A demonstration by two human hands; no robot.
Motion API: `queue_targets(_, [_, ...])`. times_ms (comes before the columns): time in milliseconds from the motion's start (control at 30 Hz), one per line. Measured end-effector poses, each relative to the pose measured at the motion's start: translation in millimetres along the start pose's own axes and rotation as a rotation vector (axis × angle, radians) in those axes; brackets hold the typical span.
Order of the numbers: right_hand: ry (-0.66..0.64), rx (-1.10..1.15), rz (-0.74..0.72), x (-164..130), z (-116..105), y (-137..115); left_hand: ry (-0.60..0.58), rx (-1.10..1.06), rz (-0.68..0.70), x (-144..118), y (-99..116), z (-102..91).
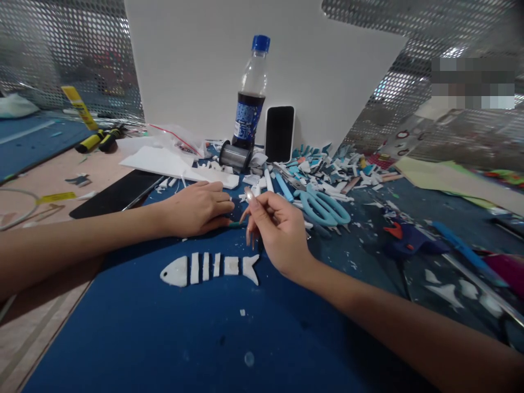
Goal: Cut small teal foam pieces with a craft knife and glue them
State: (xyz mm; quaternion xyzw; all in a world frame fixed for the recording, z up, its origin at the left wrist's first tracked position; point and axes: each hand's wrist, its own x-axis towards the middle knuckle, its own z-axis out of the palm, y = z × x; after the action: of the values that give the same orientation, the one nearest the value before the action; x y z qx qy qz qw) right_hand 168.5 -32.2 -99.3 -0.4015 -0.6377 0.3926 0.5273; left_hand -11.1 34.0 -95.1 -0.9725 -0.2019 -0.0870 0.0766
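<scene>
My left hand (199, 207) lies palm down at the back of the blue mat, fingers stretched out and slightly bent, holding nothing visible. By its thumb tip is a thin teal piece (236, 224) that I cannot name. Just right of it, my right hand (280, 229) is raised with fingers curled in and thumb drawn against them; what they pinch, if anything, is hidden. Below the hands lies a white fish cut into sections: a head (176, 272) with a black eye, several narrow strips (206, 266), a squarish piece (231, 266) and a forked tail (250, 269), with gaps between them.
Behind the hands stand a cola bottle (249, 98), a wire spool (235, 156) and a phone (279, 134) against a white board (196, 65). Light-blue scissors (323, 207) lie beside a heap of scraps (327, 169). A dark blue glue gun (411, 240) is at right, yellow-black tools (92, 141) at left.
</scene>
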Motion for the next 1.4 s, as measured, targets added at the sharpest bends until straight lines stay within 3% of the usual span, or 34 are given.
queue_targets(300, [-0.002, -0.048, -0.049, 1, 0, -3, -0.054, 0.113, 0.071, 2, 4, -3.5])
queue_targets(467, [0.003, -0.051, -0.054, 1, 1, -3, -0.007, 0.228, 0.114, 0, 6, -2.6])
queue_targets(667, [0.018, -0.047, -0.048, 1, 1, -2, 0.092, 0.235, -0.005, -4, 8, -2.1])
queue_targets(833, [0.058, -0.094, -0.066, 1, 0, -3, 0.214, -0.12, -0.307, -7, 5, -1.5])
queue_targets(967, [0.081, -0.165, -0.132, 0, -2, -2, 0.373, -0.768, -0.646, -4, 16, -7.5])
queue_targets(1033, [0.078, -0.216, -0.187, -1, -3, -3, 0.4, -1.13, -0.664, -3, 23, -9.0])
queue_targets(1133, [0.061, -0.332, -0.299, -4, -2, -6, 0.391, -1.447, -0.63, -3, 29, -6.6])
queue_targets(1267, [0.062, -0.474, -0.417, -7, -1, -9, 0.379, -1.6, -0.625, -5, 28, -2.5])
queue_targets(1400, [0.091, -0.491, -0.415, -7, 0, -9, 0.356, -1.627, -0.643, -6, 29, -3.8])
